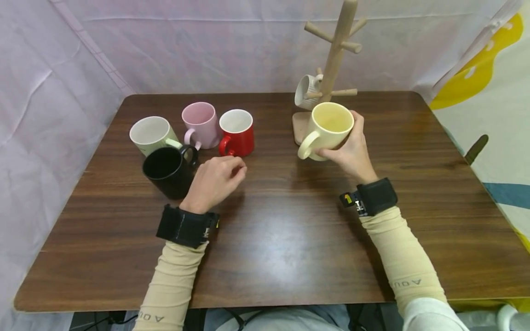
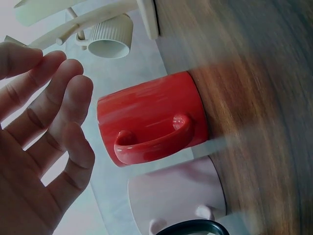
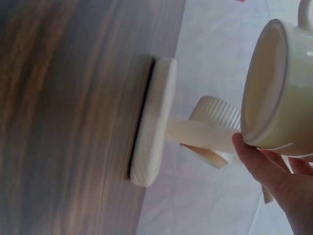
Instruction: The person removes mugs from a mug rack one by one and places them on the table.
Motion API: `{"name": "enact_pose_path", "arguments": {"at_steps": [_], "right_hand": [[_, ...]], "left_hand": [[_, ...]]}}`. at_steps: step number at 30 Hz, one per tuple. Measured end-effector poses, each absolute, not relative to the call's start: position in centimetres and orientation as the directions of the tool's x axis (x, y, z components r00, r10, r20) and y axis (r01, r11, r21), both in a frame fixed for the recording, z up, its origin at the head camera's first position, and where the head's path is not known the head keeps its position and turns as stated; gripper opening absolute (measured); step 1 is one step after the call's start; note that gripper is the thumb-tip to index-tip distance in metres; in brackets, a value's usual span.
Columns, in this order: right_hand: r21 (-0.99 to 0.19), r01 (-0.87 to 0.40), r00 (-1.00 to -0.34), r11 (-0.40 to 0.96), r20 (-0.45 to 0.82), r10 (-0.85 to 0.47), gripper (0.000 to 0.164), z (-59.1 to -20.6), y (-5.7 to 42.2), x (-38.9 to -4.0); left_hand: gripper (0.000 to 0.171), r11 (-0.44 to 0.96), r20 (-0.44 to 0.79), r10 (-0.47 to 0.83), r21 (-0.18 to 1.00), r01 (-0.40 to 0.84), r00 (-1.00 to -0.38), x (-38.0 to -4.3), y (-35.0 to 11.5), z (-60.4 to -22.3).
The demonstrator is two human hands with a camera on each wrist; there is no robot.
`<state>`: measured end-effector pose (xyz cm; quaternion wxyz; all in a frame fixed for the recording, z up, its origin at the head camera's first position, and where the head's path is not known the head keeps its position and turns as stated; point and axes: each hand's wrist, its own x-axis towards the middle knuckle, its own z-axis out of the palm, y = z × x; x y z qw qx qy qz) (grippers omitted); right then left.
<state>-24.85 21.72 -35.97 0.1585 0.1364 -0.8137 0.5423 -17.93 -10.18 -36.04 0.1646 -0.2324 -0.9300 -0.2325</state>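
My right hand [image 1: 353, 149] grips a pale yellow mug [image 1: 327, 133] by its body, held up off the table in front of a wooden mug tree [image 1: 334, 59]. The mug's handle points left, toward me. On a lower peg of the tree hangs a white ribbed mug [image 1: 304, 92]. My left hand [image 1: 215, 181] holds nothing; its fingers are loosely bent. It hovers right beside a black mug [image 1: 169, 174]. In the left wrist view, a red mug [image 2: 151, 117] lies just beyond those fingers, apart from them.
A pink mug [image 1: 203, 122] stands left of the red one. Farther left, a white mug with a green handle [image 1: 151, 133] is partly hidden by the black mug. The brown wooden table [image 1: 281, 248] has a pale cloth [image 1: 207, 55] behind it.
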Motion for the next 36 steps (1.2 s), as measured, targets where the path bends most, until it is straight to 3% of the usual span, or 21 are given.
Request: {"name": "enact_pose_path", "arguments": {"at_steps": [16,26,36], "right_hand": [[-0.799,-0.473,-0.88,0.373,0.454,-0.144,0.106,-36.6,20.0,-23.8],[-0.701,-0.592,-0.804,0.397,0.552,-0.222,0.109,-36.9,19.2,-23.6],[-0.679,-0.634,-0.772,0.369,0.576,-0.267,0.106,-37.0,18.6,-23.3]], "left_hand": [[0.011,0.79,0.401,0.335,0.374,0.486,-0.853,-17.5,-10.4,-35.9],[0.01,0.779,0.391,0.343,0.389,0.492,-0.854,-17.4,-10.4,-35.9],[0.01,0.776,0.397,0.351,0.384,0.501,-0.848,-17.6,-10.2,-35.9]]}}
